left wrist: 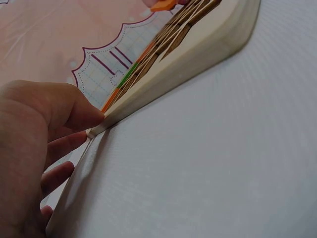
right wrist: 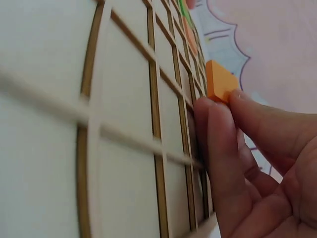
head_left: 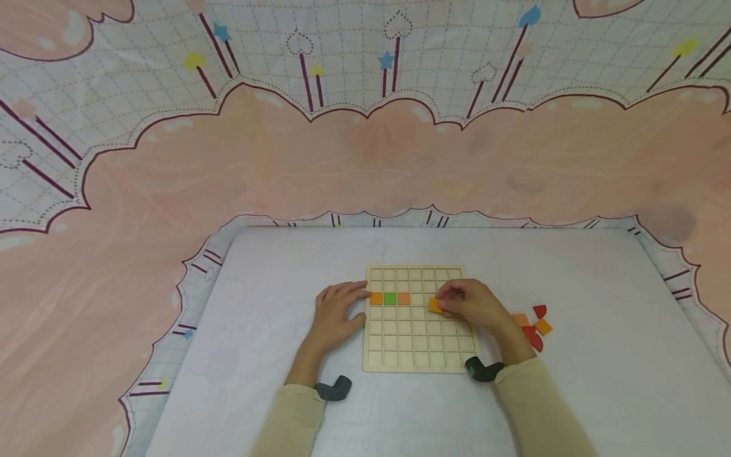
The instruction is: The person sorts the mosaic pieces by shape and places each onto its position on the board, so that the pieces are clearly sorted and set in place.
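Note:
A square wooden grid board [head_left: 421,368] lies on the white tabletop. My left hand [head_left: 337,315] rests along its left edge, fingers extended, the fingertips and thumb touching the rim; the left wrist view shows this hand [left wrist: 29,134] against the board's side. Between thumb and fingertips my right hand [head_left: 471,303] pinches an orange square tile [head_left: 435,306], held over the board's right half. The right wrist view shows that tile [right wrist: 221,82] tilted above the cells. Set in one row at the left are an orange tile [head_left: 376,299], a green tile [head_left: 389,299] and a salmon-orange tile [head_left: 403,299].
Right of the board lie loose pieces: an orange square [head_left: 544,327], a salmon-orange square [head_left: 520,320] and several red rounded pieces [head_left: 539,311]. Each wrist wears a dark band [head_left: 484,370]. A patterned pink cloth [head_left: 400,165] borders the table's far edge.

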Tool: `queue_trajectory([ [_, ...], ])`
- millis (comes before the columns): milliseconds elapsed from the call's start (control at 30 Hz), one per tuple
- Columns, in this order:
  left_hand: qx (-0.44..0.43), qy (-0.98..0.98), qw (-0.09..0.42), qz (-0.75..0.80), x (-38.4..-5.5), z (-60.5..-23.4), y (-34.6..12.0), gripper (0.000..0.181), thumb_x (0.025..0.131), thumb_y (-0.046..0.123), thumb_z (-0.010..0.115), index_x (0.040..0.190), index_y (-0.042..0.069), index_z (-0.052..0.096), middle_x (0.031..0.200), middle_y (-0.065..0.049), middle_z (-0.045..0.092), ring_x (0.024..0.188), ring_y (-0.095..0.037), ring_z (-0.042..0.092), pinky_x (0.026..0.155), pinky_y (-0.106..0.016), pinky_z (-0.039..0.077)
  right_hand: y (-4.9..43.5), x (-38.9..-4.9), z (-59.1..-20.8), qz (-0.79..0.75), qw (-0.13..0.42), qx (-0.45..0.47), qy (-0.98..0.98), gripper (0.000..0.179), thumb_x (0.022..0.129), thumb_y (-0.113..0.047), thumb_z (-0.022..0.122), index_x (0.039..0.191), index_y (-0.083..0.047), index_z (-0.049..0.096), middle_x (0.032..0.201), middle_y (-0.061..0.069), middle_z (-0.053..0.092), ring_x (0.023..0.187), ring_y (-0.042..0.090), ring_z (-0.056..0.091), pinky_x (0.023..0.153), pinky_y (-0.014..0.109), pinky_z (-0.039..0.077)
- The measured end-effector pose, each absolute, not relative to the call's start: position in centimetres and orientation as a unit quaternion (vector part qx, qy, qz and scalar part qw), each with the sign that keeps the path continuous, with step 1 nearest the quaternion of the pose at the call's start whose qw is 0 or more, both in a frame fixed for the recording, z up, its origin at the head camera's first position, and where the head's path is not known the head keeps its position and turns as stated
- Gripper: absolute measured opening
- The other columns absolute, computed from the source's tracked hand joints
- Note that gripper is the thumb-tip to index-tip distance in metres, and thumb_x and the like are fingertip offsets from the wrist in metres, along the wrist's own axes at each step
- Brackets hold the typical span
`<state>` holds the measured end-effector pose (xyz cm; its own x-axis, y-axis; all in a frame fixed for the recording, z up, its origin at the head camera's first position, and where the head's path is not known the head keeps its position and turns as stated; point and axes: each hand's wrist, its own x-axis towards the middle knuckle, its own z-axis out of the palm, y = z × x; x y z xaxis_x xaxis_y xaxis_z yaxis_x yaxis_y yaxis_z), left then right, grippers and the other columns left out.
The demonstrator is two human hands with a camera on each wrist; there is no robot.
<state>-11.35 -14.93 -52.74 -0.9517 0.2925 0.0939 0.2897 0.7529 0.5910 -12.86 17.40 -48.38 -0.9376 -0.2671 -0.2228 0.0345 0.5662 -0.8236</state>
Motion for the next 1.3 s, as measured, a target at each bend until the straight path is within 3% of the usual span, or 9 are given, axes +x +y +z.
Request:
queue_trajectory([
  [133,0.155,0.936,0.001,0.317,-11.4,-52.8,-14.9,0.044,0.086,0.019,0.067,0.129,0.026,0.069,0.152,0.01,0.054,0.143,-0.022,0.042,0.122,-0.056,0.016,16.4,-13.1,-48.4,-0.493,0.175,-0.034,0.852,0.015,0.092,-0.015,0.075,0.104,-0.008,0.073,0.096,0.007,0.073,0.077,0.018,0.066,0.068,0.026,0.058],
  [333,0.155,0.935,0.0,0.319,-11.4,-52.9,-14.9,0.044,0.086,0.018,0.067,0.129,0.026,0.069,0.152,0.01,0.054,0.142,-0.022,0.042,0.122,-0.056,0.016,15.3,-13.7,-48.6,-0.48,0.148,0.009,0.865,0.016,0.09,-0.018,0.076,0.103,-0.009,0.076,0.083,0.001,0.074,0.074,0.014,0.065,0.071,0.028,0.048],
  [467,0.157,0.935,0.0,0.318,-11.4,-52.8,-14.9,0.044,0.086,0.018,0.067,0.129,0.026,0.069,0.152,0.01,0.054,0.142,-0.022,0.042,0.122,-0.056,0.016,14.5,-13.8,-48.9,-0.486,0.129,0.041,0.863,0.015,0.09,-0.019,0.077,0.101,-0.009,0.078,0.076,-0.001,0.072,0.071,0.015,0.062,0.071,0.028,0.047],
  [867,0.159,0.935,-0.003,0.317,-11.5,-52.9,-15.0,0.044,0.085,0.019,0.067,0.129,0.026,0.069,0.151,0.01,0.054,0.142,-0.023,0.043,0.122,-0.057,0.017,12.1,-12.9,-48.6,-0.404,0.058,0.049,0.912,0.007,0.09,-0.022,0.076,0.094,-0.017,0.079,0.094,0.001,0.078,0.091,0.021,0.068,0.074,0.032,0.049],
  [1133,0.163,0.933,-0.02,0.321,-11.4,-52.7,-14.9,0.044,0.084,0.019,0.068,0.127,0.024,0.07,0.15,0.008,0.056,0.141,-0.024,0.045,0.12,-0.06,0.019,12.4,-13.4,-48.5,-0.389,0.096,0.036,0.915,0.008,0.09,-0.024,0.077,0.096,-0.019,0.08,0.095,0.0,0.077,0.097,0.023,0.065,0.082,0.037,0.048],
  [1300,0.165,0.932,-0.024,0.322,-11.4,-52.8,-14.8,0.044,0.083,0.018,0.068,0.126,0.024,0.07,0.149,0.007,0.057,0.14,-0.024,0.046,0.119,-0.061,0.02,12.6,-13.9,-48.6,-0.391,0.131,0.044,0.91,0.01,0.089,-0.026,0.079,0.098,-0.02,0.08,0.092,-0.002,0.075,0.096,0.021,0.063,0.081,0.033,0.046],
])
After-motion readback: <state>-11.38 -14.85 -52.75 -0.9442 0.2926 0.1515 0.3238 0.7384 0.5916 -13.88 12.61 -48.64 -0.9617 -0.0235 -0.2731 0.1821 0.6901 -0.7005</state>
